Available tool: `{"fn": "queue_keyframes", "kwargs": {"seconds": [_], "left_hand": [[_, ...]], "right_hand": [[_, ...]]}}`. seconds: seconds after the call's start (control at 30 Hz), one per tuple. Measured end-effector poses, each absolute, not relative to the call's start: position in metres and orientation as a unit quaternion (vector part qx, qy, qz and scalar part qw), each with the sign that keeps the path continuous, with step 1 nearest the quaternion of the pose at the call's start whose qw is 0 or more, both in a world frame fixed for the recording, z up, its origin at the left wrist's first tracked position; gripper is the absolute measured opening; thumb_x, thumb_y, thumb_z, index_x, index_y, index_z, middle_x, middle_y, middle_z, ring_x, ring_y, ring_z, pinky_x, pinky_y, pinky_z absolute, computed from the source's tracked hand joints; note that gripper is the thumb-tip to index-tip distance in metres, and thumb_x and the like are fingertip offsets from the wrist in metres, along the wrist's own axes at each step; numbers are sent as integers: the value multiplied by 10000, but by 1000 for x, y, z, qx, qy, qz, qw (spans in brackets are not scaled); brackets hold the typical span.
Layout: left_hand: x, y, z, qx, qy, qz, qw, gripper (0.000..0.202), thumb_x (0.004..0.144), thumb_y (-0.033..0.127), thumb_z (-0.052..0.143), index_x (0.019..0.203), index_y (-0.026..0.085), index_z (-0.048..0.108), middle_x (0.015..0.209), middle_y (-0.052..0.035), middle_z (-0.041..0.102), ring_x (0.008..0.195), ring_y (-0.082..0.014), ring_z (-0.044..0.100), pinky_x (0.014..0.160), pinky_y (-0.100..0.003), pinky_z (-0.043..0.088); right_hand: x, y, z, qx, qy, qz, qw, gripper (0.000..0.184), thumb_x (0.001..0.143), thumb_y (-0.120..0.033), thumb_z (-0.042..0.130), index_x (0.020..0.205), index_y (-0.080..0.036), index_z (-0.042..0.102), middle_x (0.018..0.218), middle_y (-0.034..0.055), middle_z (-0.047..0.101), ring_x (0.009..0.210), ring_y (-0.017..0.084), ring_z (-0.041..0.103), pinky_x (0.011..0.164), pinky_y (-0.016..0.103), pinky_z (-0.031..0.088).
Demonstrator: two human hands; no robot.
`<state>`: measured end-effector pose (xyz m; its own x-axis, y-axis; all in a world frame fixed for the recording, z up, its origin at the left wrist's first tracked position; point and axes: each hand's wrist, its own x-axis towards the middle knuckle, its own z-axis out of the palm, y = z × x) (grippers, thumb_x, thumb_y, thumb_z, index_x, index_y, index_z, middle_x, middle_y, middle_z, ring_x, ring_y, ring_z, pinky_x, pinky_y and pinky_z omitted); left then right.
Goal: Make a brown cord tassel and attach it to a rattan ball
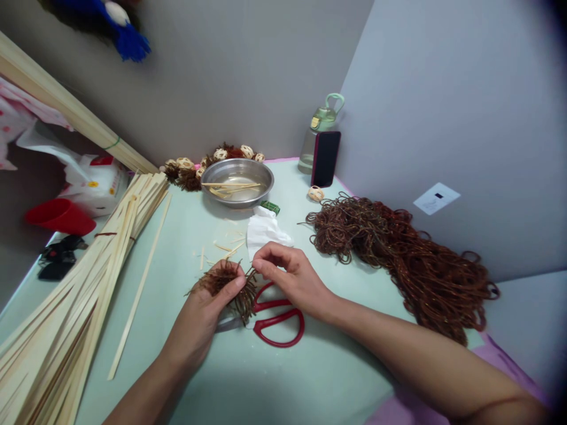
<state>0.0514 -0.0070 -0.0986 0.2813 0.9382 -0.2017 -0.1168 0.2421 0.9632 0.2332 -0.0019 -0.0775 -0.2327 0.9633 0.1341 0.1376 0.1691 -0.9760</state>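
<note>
My left hand (pixel 208 304) is closed around a small bundle of brown cord (pixel 243 298), its cut ends fanning out on both sides of the thumb. Thumb and fingertips of my right hand (pixel 283 271) pinch a strand at the bundle's right side. Beneath the hands lie scissors with red handles (pixel 301 330), their blades partly covered by the bundle and my left hand. A crumpled white tissue (pixel 261 230) rests just behind my right hand. To the right, a large heap of loose brown cord (pixel 398 254) spreads over the table.
A metal bowl (pixel 212 198) holds water and pale strips, with woven balls and tassels (pixel 183 168) behind it. Long pale strips (pixel 88 283) fill the left side near a red cup (pixel 62 217). A phone (pixel 325 159) leans against a green bottle (pixel 306 150) by the wall.
</note>
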Motion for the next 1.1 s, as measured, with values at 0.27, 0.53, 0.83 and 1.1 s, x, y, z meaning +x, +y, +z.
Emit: {"fn": "queue_keyframes", "kwargs": {"seconds": [0.27, 0.53, 0.83, 1.1], "left_hand": [[51, -8, -103, 463, 430, 387, 672, 158, 870, 358, 666, 932, 217, 631, 918, -15, 618, 922, -199, 557, 871, -315, 426], [53, -8, -97, 433, 443, 407, 671, 157, 859, 355, 675, 907, 211, 635, 838, 7, 595, 817, -160, 537, 744, -253, 433], [53, -8, -99, 438, 440, 403, 672, 171, 835, 360, 698, 907, 209, 659, 891, -17, 636, 903, -204, 582, 831, -293, 454], [53, -9, -101, 441, 445, 393, 673, 167, 852, 361, 674, 900, 202, 670, 886, -26, 658, 900, -208, 590, 855, -315, 450]], "right_hand": [[234, 0, -78, -419, -675, 488, 362, 284, 955, -403, 553, 793, -172, 588, 794, -3, 527, 755, 134, 479, 694, 260, 384], [231, 0, -80, -414, -617, 538, 398, 162, 924, -291, 587, 825, -164, 602, 768, -7, 582, 706, 121, 506, 670, 255, 407], [227, -2, -79, -407, -577, 566, 426, 35, 839, -195, 663, 830, -169, 640, 777, -4, 617, 711, 123, 536, 678, 264, 432], [226, -4, -81, -397, -573, 570, 435, 84, 802, -134, 667, 851, -169, 608, 775, -17, 590, 701, 112, 513, 681, 257, 429]]}}
